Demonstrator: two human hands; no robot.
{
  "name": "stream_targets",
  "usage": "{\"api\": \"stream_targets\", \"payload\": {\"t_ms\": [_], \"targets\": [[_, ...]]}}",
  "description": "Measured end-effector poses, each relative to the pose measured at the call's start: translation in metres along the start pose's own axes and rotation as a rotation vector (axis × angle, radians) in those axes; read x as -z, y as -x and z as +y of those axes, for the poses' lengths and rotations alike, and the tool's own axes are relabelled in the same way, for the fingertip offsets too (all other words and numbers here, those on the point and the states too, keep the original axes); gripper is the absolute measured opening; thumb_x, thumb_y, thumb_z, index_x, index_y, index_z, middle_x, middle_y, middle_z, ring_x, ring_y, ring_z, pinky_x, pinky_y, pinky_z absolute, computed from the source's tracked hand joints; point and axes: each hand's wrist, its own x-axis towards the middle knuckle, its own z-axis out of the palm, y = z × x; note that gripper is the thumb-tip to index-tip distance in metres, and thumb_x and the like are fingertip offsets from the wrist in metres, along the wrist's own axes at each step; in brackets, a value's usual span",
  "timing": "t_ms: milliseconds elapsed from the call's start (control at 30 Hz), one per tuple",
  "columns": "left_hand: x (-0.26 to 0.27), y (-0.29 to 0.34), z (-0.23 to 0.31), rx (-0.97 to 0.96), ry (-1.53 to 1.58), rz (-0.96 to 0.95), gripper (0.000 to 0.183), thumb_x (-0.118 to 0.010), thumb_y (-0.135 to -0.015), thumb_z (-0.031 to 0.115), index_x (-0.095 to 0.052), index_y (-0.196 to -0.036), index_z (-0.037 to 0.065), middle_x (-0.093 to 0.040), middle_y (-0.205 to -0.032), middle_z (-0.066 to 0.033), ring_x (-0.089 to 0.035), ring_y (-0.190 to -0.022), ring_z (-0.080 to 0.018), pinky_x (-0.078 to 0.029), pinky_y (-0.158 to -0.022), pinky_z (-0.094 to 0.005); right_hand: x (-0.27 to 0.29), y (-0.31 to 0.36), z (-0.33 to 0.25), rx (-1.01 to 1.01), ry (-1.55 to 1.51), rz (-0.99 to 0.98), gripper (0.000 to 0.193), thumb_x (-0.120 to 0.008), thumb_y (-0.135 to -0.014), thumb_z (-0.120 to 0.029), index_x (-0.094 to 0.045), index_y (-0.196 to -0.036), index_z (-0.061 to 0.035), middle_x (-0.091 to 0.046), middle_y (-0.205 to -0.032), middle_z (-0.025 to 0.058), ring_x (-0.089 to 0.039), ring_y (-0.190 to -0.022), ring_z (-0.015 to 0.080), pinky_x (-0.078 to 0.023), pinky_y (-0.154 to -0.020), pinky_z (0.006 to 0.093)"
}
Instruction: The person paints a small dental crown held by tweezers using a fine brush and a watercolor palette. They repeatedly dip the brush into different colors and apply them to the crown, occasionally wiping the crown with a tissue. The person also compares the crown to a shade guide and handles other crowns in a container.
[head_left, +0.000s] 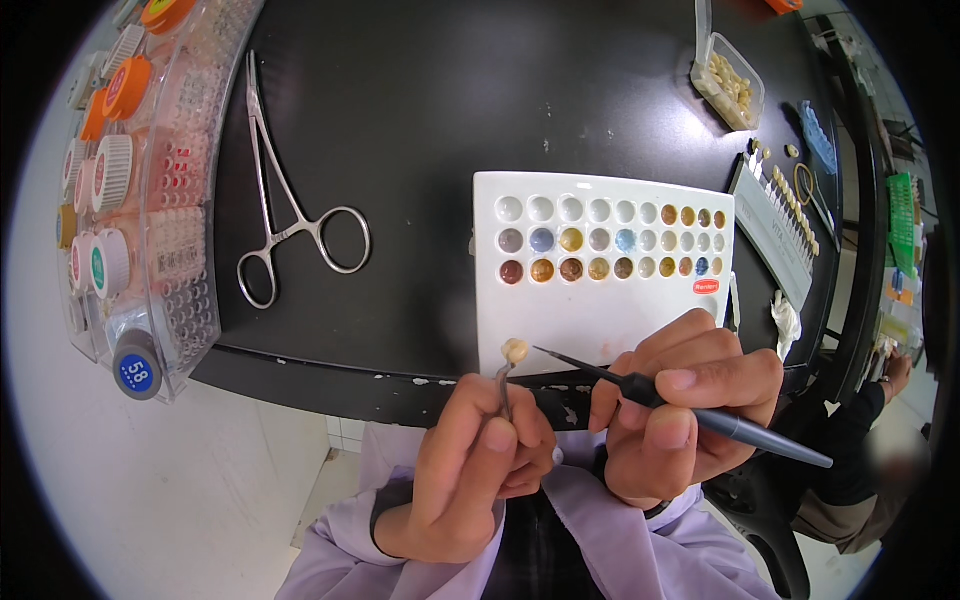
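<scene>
Between its thumb and fingers, my left hand [470,455] pinches a slim metal holder [504,392], likely a clamp or tweezers. At its tip sits a small cream-coloured tooth crown [515,350]. My right hand [690,410] grips a fine brush [740,428] with a dark grey handle. The thin brush tip points left at the crown, a short gap away from it. Just beyond both hands lies a white palette [560,318] with rows of round wells, several of them filled with brown, yellow and blue colours.
Left on the black table [420,110] lie metal locking forceps [290,215]. A clear rack [185,215] of capped bottles stands at the far left. To the right are a tooth shade guide [775,235], a box of teeth [730,85] and a crumpled tissue [785,322]. Another person [850,450] sits at right.
</scene>
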Motion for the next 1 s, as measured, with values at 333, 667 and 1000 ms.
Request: {"api": "stream_targets", "payload": {"t_ms": [333,667,1000], "targets": [[0.001,-0.003,0.002,0.018,-0.055,0.001,0.023,-0.033,-0.097,0.028,-0.033,-0.092,0.005,-0.039,-0.068,-0.0061,-0.031,-0.05,-0.0083,-0.026,-0.043,-0.021,-0.003,0.001,0.007,0.06,0.019,0.035,0.024,-0.059,-0.069,0.005,-0.055,-0.092,0.0084,-0.053,-0.057,0.007,-0.042,-0.039,0.0117,-0.032,-0.039,0.0248],[0.004,0.001,0.001,0.027,0.07,-0.01,0.033,-0.033,-0.097,0.035,-0.034,-0.085,0.005,-0.036,-0.065,-0.0032,-0.028,-0.051,-0.0062,-0.023,-0.044,-0.0191,-0.017,0.0,-0.008,-0.181,0.018,0.334,0.025,-0.058,-0.085,-0.016,-0.044,-0.09,0.0034,-0.05,-0.066,0.0114,-0.049,-0.049,0.0117,-0.043,-0.038,0.0213],[0.008,0.002,0.002,0.039,0.091,-0.04,0.038,-0.028,-0.097,0.041,-0.03,-0.074,0.01,-0.026,-0.048,-0.0036,-0.014,-0.035,-0.0089,-0.014,-0.033,-0.0252,-0.018,0.0,-0.007,-0.215,0.082,0.299,0.023,-0.054,-0.088,-0.011,-0.051,-0.102,0.0062,-0.054,-0.073,0.0128,-0.052,-0.051,0.0119,-0.044,-0.041,0.0216]]}}
